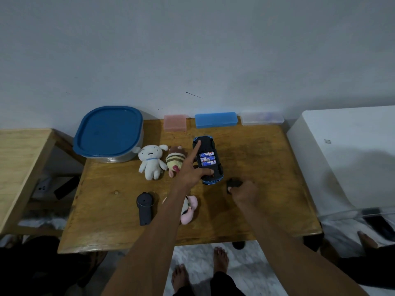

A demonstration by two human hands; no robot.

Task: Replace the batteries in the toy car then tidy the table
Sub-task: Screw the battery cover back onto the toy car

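Left hand [193, 169], index finger and thumb spread, is steadying the upturned toy car [208, 160]; right hand [243, 192] is pinching the battery cover [234, 183] just right of it, the car's long axis running away from both.

table [256, 163]: varnished wood | toy car [208, 160]: glossy plastic | dolls [150, 161]: plush cloth

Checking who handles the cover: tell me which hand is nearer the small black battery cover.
Right. The right hand grips the battery cover; the left hand rests on the toy car beside it.
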